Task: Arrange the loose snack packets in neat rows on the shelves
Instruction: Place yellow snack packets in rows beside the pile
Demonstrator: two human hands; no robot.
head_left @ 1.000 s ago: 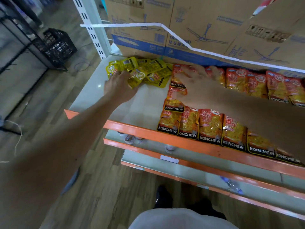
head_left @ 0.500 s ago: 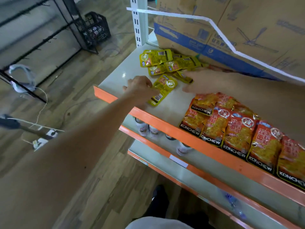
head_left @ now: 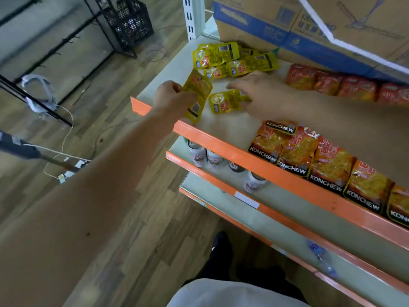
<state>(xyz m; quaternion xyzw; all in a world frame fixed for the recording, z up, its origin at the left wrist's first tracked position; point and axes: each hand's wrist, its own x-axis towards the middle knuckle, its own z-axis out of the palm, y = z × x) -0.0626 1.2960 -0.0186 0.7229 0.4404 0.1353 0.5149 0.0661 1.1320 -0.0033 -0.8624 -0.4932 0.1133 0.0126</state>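
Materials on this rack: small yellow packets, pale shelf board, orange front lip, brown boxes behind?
Small yellow packets: glossy plastic film, probably; they glint and crumple. Pale shelf board: smooth painted metal or laminate, unclear; soft sheen. Orange front lip: painted sheet metal, likely; thin folded edge. Brown boxes: matte printed cardboard.

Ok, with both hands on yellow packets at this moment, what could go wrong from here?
The yellow packet held by the left hand sits right at the shelf's orange lip; a slip could drop it to the floor. The right hand has its forearm crossing just behind the KONCHEW row; dragging back could knock that row askew.
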